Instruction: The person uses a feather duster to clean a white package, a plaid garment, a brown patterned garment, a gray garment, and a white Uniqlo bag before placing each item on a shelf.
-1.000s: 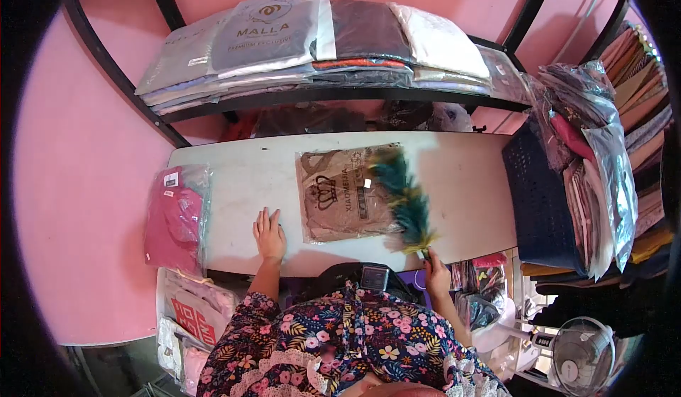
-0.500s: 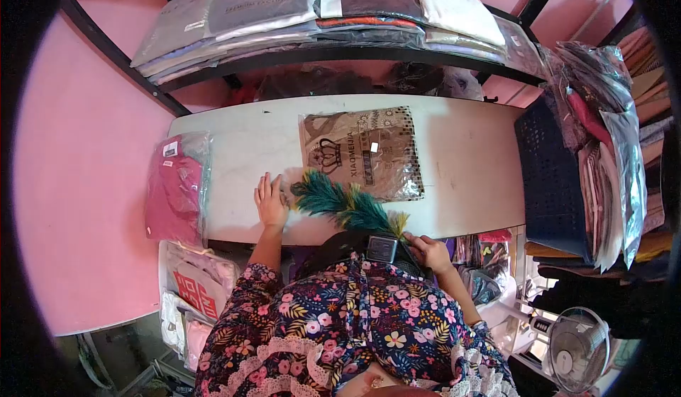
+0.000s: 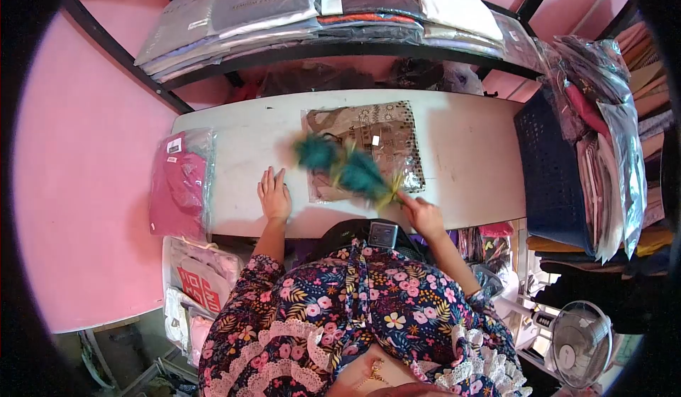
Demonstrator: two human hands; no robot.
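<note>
Head view: the right hand (image 3: 423,214) has its fingers closed round the thin handle of a duster (image 3: 358,173) near the bench's (image 3: 468,156) front edge. The teal feathers lie over a clear packet (image 3: 386,131) at mid-bench, blurred, so I cannot tell whether they touch it. The left hand (image 3: 274,197) lies flat on the bench, fingers spread, holding nothing. The duster looks light and soft, its feathers fragile; the handle end is probably the place to grip.
</note>
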